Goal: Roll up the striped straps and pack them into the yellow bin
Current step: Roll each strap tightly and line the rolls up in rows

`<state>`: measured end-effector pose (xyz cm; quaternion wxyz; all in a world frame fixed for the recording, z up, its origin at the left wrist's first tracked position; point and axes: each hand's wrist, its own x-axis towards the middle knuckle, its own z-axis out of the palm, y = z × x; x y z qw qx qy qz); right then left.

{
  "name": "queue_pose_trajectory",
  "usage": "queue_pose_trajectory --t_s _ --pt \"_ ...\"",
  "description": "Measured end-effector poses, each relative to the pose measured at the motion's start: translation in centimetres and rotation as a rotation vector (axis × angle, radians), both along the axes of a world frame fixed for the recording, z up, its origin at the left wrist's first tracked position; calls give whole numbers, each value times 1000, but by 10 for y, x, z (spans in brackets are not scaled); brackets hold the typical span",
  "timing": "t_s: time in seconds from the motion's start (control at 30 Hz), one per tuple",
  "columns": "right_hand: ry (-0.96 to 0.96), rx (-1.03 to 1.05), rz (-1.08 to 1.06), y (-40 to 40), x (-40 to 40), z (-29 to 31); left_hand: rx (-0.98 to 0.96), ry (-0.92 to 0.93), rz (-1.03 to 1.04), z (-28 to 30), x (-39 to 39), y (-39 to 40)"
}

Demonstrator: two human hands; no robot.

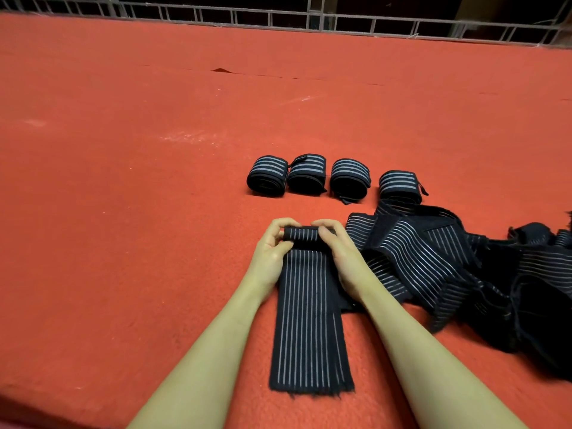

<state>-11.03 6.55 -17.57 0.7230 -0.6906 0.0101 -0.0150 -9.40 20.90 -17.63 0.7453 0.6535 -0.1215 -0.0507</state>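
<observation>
A black strap with thin white stripes (309,320) lies flat on the red felt surface (123,212), running toward me. Its far end is wound into a small roll (301,234). My left hand (274,246) grips the roll's left end and my right hand (335,246) grips its right end, fingers curled over the top. Behind the roll, several finished rolled straps (309,176) stand in a row. A heap of loose striped straps (464,267) lies to the right. No yellow bin is in view.
A white metal grid railing (309,23) borders the far edge of the red surface. A small tear or raised flap (220,70) shows in the felt far back.
</observation>
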Motion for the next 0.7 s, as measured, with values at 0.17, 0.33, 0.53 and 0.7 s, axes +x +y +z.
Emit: queue_pose_trajectory --t_s 0.17,0.33,0.53,0.7 --pt "16 26 -24 -2 0 0 11 59 -7 -1 3 0" --pt "3 -29 -32 -1 -5 2 491 -35 5 -5 -2 -13" --pt "-14 -140 7 -1 -6 -1 333 -69 15 -5 -2 -9" --pt "-6 -125 40 -3 -4 -3 9 -17 56 -4 -2 1"
